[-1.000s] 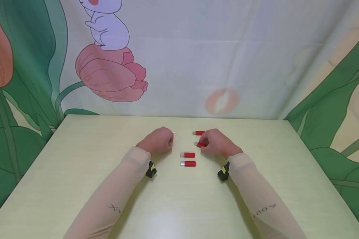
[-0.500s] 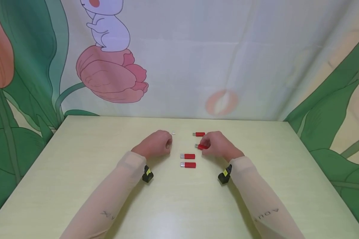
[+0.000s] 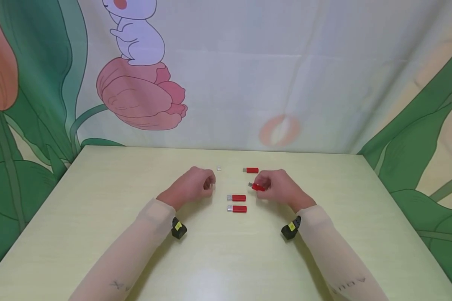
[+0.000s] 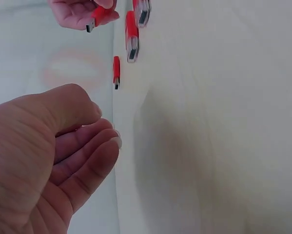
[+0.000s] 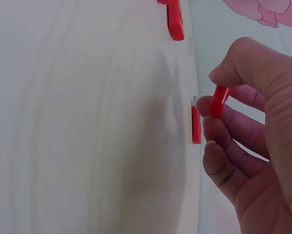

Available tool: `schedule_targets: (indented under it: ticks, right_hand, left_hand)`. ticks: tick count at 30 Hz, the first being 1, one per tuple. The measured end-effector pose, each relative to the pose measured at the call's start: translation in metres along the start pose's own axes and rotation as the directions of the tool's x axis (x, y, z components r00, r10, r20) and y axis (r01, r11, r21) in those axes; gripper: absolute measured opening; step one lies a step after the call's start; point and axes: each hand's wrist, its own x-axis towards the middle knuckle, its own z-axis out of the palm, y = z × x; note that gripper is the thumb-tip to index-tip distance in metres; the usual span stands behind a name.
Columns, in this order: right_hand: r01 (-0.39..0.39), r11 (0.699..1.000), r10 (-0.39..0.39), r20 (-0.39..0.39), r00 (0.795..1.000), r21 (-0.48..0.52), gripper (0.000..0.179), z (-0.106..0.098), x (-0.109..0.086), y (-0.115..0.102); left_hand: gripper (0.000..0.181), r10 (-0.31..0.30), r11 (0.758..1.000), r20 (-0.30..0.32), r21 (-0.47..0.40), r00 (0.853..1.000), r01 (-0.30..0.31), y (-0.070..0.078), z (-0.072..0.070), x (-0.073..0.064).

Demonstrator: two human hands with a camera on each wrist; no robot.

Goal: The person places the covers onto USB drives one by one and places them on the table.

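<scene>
My right hand (image 3: 282, 188) pinches a red USB flash drive (image 5: 219, 100) between thumb and fingers, raised over the table with its bare metal plug pointing left. Across from it, my left hand (image 3: 190, 186) has thumb and index fingertip close together. A small pale, clear bit shows at those fingertips in the head view, like a cap, mostly hidden by the fingers. Between and nearer than the hands lie two red flash drives (image 3: 239, 197) with clear caps on, one below the other. Farther back lies an uncapped red flash drive (image 3: 252, 170).
A small clear cap (image 3: 219, 168) lies at the back, left of the uncapped drive. The pale table (image 3: 226, 251) ends at a printed curtain (image 3: 226, 83) with flowers and a rabbit. A black wrist camera (image 3: 179, 228) hangs under the left sleeve, another (image 3: 291, 228) under the right.
Both hands have drawn back toward the person and a little apart. The flash drive in the right hand has come up and back with it. The clear cap at the back has come into full view.
</scene>
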Motion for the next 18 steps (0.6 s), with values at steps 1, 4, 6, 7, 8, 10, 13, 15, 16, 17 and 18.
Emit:
schedule_targets:
  ticks: [1,4,6,7,8,10,13,15,16,17,18]
  right_hand:
    - [0.014,1.0,-0.014,-0.002,1.0,-0.001,0.02,0.0,-0.002,-0.001]
    - [0.061,0.998,-0.061,-0.012,0.998,0.017,0.02,-0.001,-0.007,-0.003]
    - [0.093,0.995,-0.092,-0.021,0.996,0.042,0.018,-0.002,-0.011,-0.005]
    - [0.107,0.993,-0.106,-0.026,0.994,0.053,0.017,-0.002,-0.013,-0.006]
    - [0.12,0.991,-0.118,-0.033,0.992,0.064,0.017,-0.002,-0.015,-0.007]
    - [0.147,0.985,-0.144,-0.048,0.988,0.084,0.016,-0.002,-0.018,-0.01]
    - [0.183,0.977,-0.176,-0.065,0.982,0.109,0.015,-0.002,-0.024,-0.014]
    - [0.209,0.969,-0.2,-0.079,0.977,0.131,0.015,-0.001,-0.027,-0.017]
    - [0.219,0.965,-0.208,-0.086,0.974,0.144,0.016,-0.001,-0.029,-0.017]
    - [0.228,0.961,-0.216,-0.093,0.972,0.157,0.016,-0.001,-0.03,-0.018]
    - [0.241,0.955,-0.226,-0.1,0.969,0.175,0.016,0.0,-0.032,-0.019]
  left_hand:
    - [0.014,0.006,1.0,-0.005,-0.022,1.0,-0.006,0.001,0.0,-0.002]
    - [0.013,0.037,0.996,-0.026,-0.084,0.999,-0.039,0.005,0.0,-0.008]
    - [0.013,0.055,0.991,-0.044,-0.122,0.997,-0.06,0.008,0.0,-0.013]
    - [0.013,0.067,0.988,-0.054,-0.138,0.996,-0.073,0.01,0.0,-0.014]
    - [0.014,0.075,0.984,-0.063,-0.155,0.995,-0.084,0.011,0.001,-0.016]
    - [0.016,0.088,0.975,-0.08,-0.197,0.993,-0.102,0.014,0.001,-0.019]
    - [0.018,0.091,0.957,-0.108,-0.264,0.99,-0.117,0.019,0.003,-0.024]
    - [0.017,0.09,0.942,-0.126,-0.311,0.988,-0.126,0.023,0.003,-0.028]
    - [0.017,0.089,0.933,-0.134,-0.334,0.987,-0.129,0.025,0.003,-0.03]
    - [0.016,0.091,0.926,-0.144,-0.353,0.985,-0.137,0.026,0.004,-0.031]
    - [0.016,0.092,0.917,-0.152,-0.373,0.984,-0.144,0.028,0.004,-0.032]
